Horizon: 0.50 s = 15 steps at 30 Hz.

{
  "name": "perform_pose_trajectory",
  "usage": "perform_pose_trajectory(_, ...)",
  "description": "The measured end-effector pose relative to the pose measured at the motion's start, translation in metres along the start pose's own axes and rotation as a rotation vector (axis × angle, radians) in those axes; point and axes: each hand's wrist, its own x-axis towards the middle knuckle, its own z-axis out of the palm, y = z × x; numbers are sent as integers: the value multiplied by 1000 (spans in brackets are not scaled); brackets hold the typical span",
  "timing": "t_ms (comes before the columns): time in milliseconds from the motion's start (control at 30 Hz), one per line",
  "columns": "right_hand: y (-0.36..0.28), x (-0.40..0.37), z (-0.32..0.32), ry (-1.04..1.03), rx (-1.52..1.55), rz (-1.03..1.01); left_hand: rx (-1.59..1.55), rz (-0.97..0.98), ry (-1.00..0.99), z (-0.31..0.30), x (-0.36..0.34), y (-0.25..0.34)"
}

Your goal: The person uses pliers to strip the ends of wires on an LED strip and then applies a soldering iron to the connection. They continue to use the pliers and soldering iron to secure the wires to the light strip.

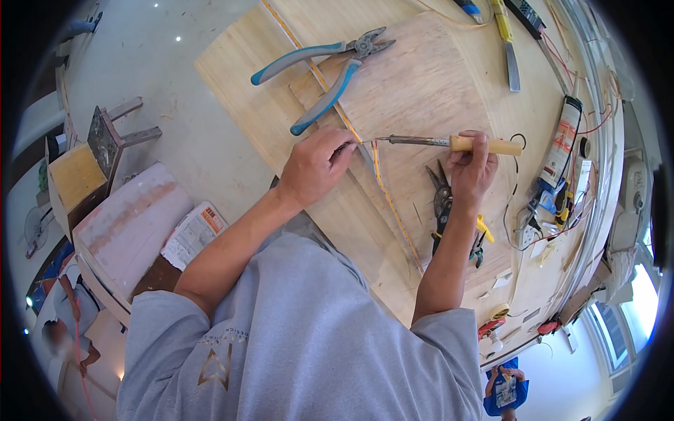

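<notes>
Seemingly I'm soldering; my right hand [472, 170] grasps the soldering iron [428, 141], its tip beside the orange strip [380, 175] across the table [519, 119]; my left hand [316, 167] pinches close by, contents unclear; next calls for steady, precise contact.

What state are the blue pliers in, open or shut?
Open: the pliers lie with handles spread wide and jaws parted.

Pale, glossy floor [203, 91] spreads across the upper left, dotted with bright spots [177, 38]. A scuffed stool [102, 144] shows at the left, near a fan [34, 228]. At lower right, bright light fills a window [644, 295].
</notes>
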Motion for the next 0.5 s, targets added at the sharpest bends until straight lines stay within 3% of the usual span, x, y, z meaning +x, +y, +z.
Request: perform_pose_trajectory(500,0,1,-1,-3,60,-4,47,9,-12,0,1,1)
